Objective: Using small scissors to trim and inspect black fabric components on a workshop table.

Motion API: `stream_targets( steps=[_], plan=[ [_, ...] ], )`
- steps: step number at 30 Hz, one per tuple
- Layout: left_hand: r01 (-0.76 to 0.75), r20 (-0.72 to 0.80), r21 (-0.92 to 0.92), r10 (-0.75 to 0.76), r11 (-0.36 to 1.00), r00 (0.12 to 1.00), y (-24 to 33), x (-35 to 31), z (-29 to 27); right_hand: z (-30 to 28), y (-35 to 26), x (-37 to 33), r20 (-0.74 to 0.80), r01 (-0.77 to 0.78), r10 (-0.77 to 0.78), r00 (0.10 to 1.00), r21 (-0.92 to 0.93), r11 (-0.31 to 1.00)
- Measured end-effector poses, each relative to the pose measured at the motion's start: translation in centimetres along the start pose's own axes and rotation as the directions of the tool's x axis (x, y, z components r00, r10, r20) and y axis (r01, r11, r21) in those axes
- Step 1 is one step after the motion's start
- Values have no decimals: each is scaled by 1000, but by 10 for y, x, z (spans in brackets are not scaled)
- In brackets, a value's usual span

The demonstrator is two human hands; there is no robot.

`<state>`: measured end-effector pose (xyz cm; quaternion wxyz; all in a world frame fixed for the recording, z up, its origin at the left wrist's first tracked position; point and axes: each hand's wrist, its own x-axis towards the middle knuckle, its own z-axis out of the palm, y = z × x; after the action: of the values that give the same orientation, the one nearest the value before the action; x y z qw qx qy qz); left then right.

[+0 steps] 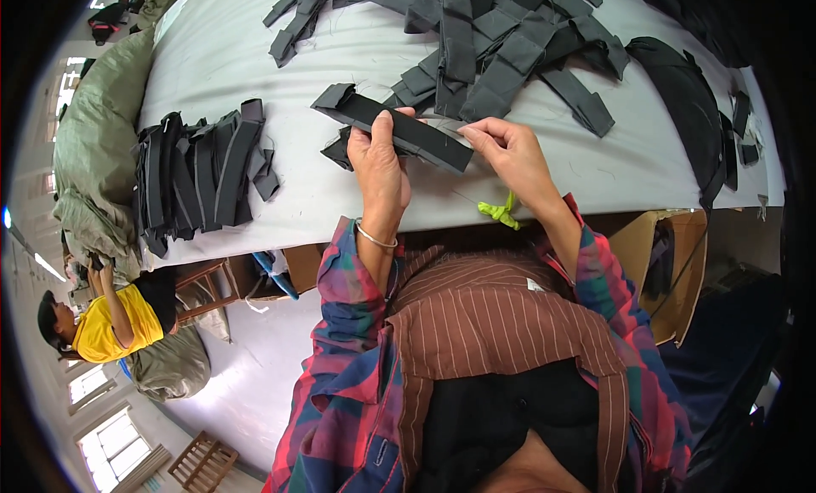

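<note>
Near the front of the table, my left hand [380, 166] is closed around a folded strip of black fabric [416, 138], thumb on top. The strip slants down to the right, and another dark piece shows partly beneath it. At the strip's right end, the thumb and fingers of my right hand [512, 153] are pinched together. Fine loose threads run close to those fingertips; whether they hold one is too small to make out. Beyond my hands lies a loose heap of similar black strips [501, 59]. A row of stacked strips [200, 174] stands to the left.
A bright yellow-green knotted cord [500, 211] hangs at the table's front edge. A black curved fabric piece [677, 102] lies at right, above an open cardboard box [671, 272]. Big green sacks [102, 127] line the left side. A person in yellow [119, 323] is beyond the table's left end.
</note>
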<state>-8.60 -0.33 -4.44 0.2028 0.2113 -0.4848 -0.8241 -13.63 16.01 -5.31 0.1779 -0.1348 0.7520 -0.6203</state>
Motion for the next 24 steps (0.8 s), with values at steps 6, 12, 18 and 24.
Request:
stream_targets(
  steps=[6, 12, 18, 24],
  plan=[
    [5, -53, -25, -6, 1000, 999, -3, 1, 5, 6, -3, 5, 68, -34, 26, 997, 124, 992],
    [2, -75, 125, 8, 992, 997, -22, 11, 6, 2, -7, 1, 12, -1, 0, 1000, 46, 999],
    [-107, -207, 78, 121, 991, 971, -32, 13, -1, 17, -3, -4, 40, 128, -128, 991, 3, 992],
    [-14, -254, 166, 57, 986, 966, -32, 10, 7, 8, 7, -4, 21, 155, -154, 988, -120, 981]
  ],
)
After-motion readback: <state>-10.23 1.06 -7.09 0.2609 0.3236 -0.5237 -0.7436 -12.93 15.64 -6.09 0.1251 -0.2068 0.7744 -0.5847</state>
